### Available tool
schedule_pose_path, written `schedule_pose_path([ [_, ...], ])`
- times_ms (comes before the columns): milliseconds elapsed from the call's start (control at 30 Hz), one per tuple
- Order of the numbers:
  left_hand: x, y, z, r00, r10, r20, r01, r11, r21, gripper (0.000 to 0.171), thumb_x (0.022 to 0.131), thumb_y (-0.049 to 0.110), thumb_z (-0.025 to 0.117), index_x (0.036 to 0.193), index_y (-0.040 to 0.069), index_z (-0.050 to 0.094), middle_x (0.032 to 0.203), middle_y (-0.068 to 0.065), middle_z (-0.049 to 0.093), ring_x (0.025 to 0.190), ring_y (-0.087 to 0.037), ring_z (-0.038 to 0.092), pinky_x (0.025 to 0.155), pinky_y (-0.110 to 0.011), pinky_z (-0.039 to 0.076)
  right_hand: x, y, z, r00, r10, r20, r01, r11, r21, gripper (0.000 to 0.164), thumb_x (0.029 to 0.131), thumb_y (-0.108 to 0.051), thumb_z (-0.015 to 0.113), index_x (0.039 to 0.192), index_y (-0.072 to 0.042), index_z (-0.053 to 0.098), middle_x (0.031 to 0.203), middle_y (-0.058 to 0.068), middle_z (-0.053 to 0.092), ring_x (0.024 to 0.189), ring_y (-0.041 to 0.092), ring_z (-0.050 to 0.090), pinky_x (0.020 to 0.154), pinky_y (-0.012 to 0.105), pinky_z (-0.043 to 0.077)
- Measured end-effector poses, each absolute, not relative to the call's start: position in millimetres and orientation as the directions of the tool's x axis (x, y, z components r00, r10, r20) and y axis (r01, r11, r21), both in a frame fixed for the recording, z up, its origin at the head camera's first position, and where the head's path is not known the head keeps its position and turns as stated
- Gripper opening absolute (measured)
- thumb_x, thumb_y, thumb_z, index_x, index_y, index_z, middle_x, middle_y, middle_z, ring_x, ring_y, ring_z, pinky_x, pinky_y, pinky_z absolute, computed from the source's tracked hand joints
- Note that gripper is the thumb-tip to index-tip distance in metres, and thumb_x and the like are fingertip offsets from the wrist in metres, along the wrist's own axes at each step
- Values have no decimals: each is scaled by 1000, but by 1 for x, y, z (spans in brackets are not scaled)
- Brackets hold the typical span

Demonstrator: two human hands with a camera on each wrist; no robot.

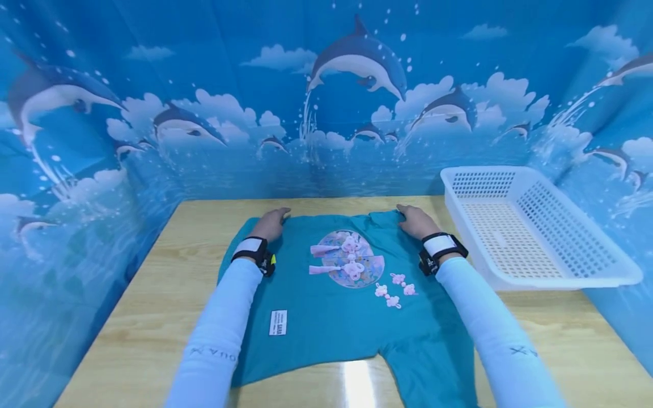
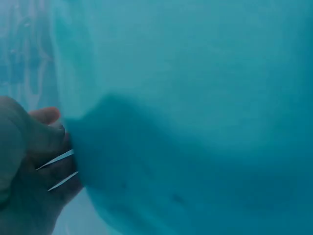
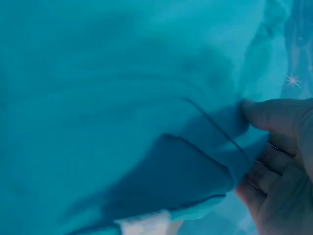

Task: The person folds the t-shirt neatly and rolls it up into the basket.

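A teal shirt (image 1: 326, 323) lies spread over the wooden table, with a round floral print, pink knot-and-tassel decorations and a small white label facing up. One sleeve stretches toward the near edge at the lower right. My left hand (image 1: 269, 225) pinches the shirt's far edge on the left; in the left wrist view its thumb and fingers (image 2: 51, 169) are at the cloth's border. At the far right corner my right hand (image 1: 415, 222) grips the edge. The right wrist view shows its thumb (image 3: 274, 115) pressed on the teal fabric (image 3: 122, 122), with fingers partly behind folded cloth.
A white perforated plastic basket (image 1: 566, 277) stands at the right of the table, close beside my right wrist. Wood tabletop (image 1: 168, 272) shows around the shirt. A blue dolphin-print curtain (image 1: 285, 164) hangs behind the table and on both sides.
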State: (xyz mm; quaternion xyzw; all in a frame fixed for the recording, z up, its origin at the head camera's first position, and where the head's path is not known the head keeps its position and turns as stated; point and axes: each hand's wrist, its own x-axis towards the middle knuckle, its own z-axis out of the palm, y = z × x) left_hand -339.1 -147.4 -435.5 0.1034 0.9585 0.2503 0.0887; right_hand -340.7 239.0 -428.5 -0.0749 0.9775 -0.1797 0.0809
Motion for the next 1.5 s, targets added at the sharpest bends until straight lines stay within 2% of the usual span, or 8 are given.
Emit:
schedule_pose_path([
  [233,-344,-146,-450,-976,214,-35,187,914,360,39,96,1,46,134,3,51,134,-23,48,122,-40,47,99,-50,41,-332,236,-436,-981,-182,-59,-159,946,-283,43,92,-3,52,134,4,49,123,27,52,108,39,55,89,49,47],
  [433,-342,-147,-443,-972,233,-41,200,902,382,26,94,6,53,117,-2,63,116,-21,55,104,-34,55,85,-44,47,-329,235,-435,-982,-183,-42,-165,947,-275,34,91,-9,58,121,6,60,111,24,56,95,34,57,81,45,49],
  [600,-332,-158,-420,-965,252,70,257,866,429,21,95,9,53,111,0,63,110,-17,56,96,-29,56,78,-41,47,-321,244,-418,-982,-182,53,-189,927,-325,29,91,-10,59,114,7,62,105,23,56,87,33,56,73,43,48],
  [900,-237,-178,-404,-931,329,155,364,830,423,7,92,13,61,99,14,61,95,-3,61,82,-18,56,69,-33,48,-239,269,-399,-932,-330,149,-359,898,-256,22,86,-12,66,104,0,65,93,10,52,79,22,48,65,34,43],
  [1033,-198,-179,-422,-922,375,92,379,834,400,10,86,11,67,87,18,61,86,4,59,77,-14,53,66,-29,46,-203,275,-413,-904,-426,43,-421,869,-261,14,80,-17,72,91,-9,68,87,2,53,75,15,47,63,28,43],
  [1133,-185,-178,-429,-920,392,10,361,835,416,11,83,15,72,81,19,62,82,7,58,74,-11,51,64,-27,44,-192,276,-419,-896,-443,-40,-404,849,-341,19,82,-33,71,79,-15,67,81,-1,51,69,12,46,57,25,40],
  [1267,-185,-180,-427,-913,405,-44,340,817,466,10,83,25,73,82,19,65,81,7,60,72,-9,51,61,-25,44,-193,273,-417,-917,-400,-3,-361,830,-425,32,87,-47,64,75,-17,64,75,-2,52,62,11,45,53,25,39],
  [1500,-200,-191,-430,-924,382,29,357,831,427,12,89,13,66,100,10,69,100,-4,62,93,-20,59,77,-37,50,-211,257,-421,-927,-356,119,-373,837,-400,18,91,-28,64,93,-10,66,86,1,56,77,14,55,68,34,47],
])
